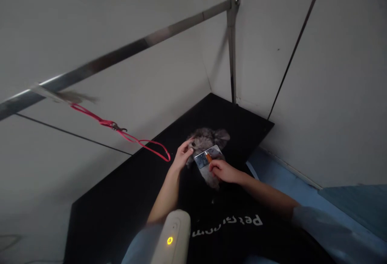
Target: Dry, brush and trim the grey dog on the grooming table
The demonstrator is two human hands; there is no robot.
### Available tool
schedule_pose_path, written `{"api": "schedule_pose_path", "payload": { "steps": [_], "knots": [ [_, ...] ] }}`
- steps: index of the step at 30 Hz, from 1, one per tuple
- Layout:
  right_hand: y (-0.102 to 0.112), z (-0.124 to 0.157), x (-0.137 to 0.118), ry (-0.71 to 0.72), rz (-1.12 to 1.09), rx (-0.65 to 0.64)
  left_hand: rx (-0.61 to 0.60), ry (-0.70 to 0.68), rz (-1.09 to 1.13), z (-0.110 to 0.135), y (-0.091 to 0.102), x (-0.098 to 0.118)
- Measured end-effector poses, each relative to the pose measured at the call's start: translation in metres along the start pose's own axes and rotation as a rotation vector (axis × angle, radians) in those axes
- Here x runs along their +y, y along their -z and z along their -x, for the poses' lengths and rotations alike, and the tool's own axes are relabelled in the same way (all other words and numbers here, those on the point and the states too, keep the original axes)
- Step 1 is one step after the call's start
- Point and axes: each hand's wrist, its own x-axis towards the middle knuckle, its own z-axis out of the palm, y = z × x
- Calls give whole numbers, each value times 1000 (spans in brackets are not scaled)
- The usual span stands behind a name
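A small, fluffy grey dog [203, 135] is on the black grooming table [193, 119], one ear sticking out to the right. My left hand [182, 154] holds the left side of its head, with the thumb in front and the other fingers partly hidden in the fur. In my right hand [223, 170] is a slicker brush [201, 159] with a shiny rectangular head and an orange handle. Its head lies against the dog's fur, just below the face. The brush hides part of the dog's body, and whether its pins touch the skin cannot be seen.
A metal bar [121, 56] on a post [231, 54] spans above the table. From it hangs a pink loop leash [151, 142] with a metal clip. A pale device [173, 235] with a yellow light stands out close at the bottom. Grey walls [326, 94] border the table.
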Motion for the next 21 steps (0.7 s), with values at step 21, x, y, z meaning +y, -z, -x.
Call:
{"api": "schedule_pose_path", "payload": {
  "steps": [21],
  "knots": [
    [4, 32, -47, 376, 307, -55, 166, -21, 208, -3, -27, 39]
  ]
}}
